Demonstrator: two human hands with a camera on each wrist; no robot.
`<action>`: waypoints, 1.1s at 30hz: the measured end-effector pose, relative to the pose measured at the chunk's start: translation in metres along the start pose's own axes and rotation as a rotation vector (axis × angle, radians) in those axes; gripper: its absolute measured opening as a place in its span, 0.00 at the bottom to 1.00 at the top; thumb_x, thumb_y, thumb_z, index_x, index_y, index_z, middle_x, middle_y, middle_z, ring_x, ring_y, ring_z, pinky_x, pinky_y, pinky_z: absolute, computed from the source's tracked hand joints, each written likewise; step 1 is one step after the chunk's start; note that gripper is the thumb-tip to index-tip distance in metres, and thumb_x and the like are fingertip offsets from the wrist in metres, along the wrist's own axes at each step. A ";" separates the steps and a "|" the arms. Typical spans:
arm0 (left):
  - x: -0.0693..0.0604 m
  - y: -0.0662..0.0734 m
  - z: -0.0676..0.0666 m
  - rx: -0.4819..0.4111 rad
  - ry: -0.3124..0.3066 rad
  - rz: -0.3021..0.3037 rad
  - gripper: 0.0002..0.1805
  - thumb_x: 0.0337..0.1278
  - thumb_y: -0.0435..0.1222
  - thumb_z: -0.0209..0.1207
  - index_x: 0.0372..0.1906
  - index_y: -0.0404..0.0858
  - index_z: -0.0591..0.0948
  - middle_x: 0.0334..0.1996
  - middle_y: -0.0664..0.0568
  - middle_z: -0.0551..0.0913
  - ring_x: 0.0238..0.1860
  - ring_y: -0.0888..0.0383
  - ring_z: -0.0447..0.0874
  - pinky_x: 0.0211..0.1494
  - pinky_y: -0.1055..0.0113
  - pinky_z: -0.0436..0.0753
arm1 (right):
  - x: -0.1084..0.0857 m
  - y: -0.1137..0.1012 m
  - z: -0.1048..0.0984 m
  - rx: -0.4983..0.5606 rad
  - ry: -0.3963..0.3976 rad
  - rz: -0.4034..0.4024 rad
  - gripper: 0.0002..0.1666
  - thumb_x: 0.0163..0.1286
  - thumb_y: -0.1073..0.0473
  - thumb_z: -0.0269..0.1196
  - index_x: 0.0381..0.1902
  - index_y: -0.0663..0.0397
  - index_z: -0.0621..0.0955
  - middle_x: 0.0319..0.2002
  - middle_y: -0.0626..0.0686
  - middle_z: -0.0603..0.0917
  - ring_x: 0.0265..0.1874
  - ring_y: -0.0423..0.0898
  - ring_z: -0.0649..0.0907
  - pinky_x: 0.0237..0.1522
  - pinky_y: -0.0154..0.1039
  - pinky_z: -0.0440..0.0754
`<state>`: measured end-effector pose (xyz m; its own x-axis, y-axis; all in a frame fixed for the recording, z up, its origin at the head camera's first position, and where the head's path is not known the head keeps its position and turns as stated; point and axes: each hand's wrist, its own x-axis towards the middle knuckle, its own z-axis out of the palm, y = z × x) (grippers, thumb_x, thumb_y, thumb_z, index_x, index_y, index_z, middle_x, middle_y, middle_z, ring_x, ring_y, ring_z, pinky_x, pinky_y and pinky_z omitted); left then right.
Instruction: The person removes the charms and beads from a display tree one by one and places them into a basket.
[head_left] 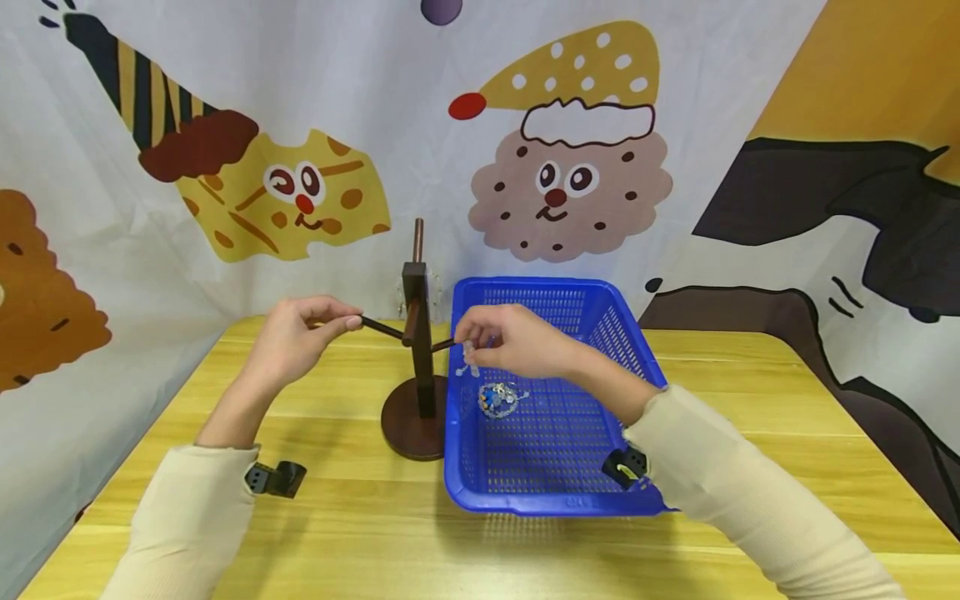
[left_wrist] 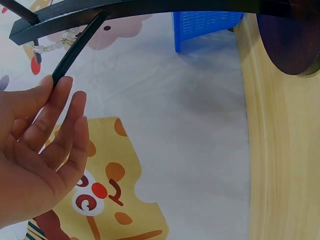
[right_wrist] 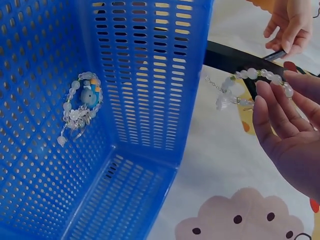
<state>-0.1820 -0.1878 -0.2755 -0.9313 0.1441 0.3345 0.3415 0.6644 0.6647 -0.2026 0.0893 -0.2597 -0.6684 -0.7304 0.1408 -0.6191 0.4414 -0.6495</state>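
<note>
A dark wooden stand (head_left: 423, 358) with several pegs and a round base rises from the table. My left hand (head_left: 296, 333) pinches the tip of its left peg (left_wrist: 80, 47) between thumb and index finger; the other fingers are loosely bent. At the right peg (head_left: 443, 343), my right hand (head_left: 517, 337) pinches a bracelet of clear and white beads (right_wrist: 252, 73) with a small chain dangling. Whether that bracelet is round the peg, I cannot tell. Pale beads (left_wrist: 50, 47) hang by a rear peg. Another beaded bracelet with a blue charm (right_wrist: 90, 95) lies inside the blue basket (head_left: 555, 504).
The perforated basket stands directly right of the stand, touching or nearly touching its base, beneath my right forearm. Behind the wooden table (head_left: 337, 517) hangs a white cloth (head_left: 420, 150) printed with cartoon figures.
</note>
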 end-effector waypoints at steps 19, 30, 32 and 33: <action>-0.001 -0.002 0.001 0.011 0.003 0.001 0.13 0.60 0.41 0.56 0.37 0.35 0.84 0.35 0.46 0.84 0.37 0.52 0.79 0.33 0.62 0.74 | -0.017 0.004 -0.032 0.061 0.090 -0.014 0.12 0.60 0.74 0.58 0.43 0.64 0.78 0.32 0.53 0.80 0.31 0.44 0.79 0.32 0.37 0.77; -0.001 -0.001 0.001 0.011 0.010 0.008 0.13 0.61 0.40 0.55 0.37 0.35 0.84 0.36 0.45 0.84 0.36 0.53 0.78 0.32 0.63 0.73 | -0.030 0.017 -0.048 0.071 0.131 0.050 0.12 0.62 0.74 0.56 0.43 0.64 0.77 0.33 0.54 0.80 0.33 0.51 0.80 0.34 0.38 0.78; -0.001 0.000 0.001 0.012 0.013 0.011 0.13 0.61 0.40 0.55 0.37 0.35 0.84 0.36 0.45 0.84 0.37 0.53 0.78 0.33 0.62 0.73 | -0.033 0.021 -0.049 0.075 0.141 0.072 0.12 0.62 0.75 0.56 0.43 0.63 0.77 0.33 0.54 0.81 0.33 0.53 0.80 0.35 0.40 0.79; -0.001 0.000 0.001 0.014 0.014 0.012 0.13 0.61 0.40 0.55 0.37 0.35 0.84 0.35 0.45 0.84 0.37 0.53 0.78 0.33 0.62 0.73 | -0.034 0.023 -0.050 0.080 0.145 0.081 0.12 0.61 0.75 0.56 0.43 0.64 0.77 0.33 0.55 0.81 0.34 0.53 0.81 0.35 0.41 0.79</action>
<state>-0.1813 -0.1875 -0.2766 -0.9251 0.1421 0.3522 0.3513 0.6726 0.6514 -0.2147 0.1504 -0.2421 -0.7710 -0.6084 0.1882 -0.5296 0.4485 -0.7200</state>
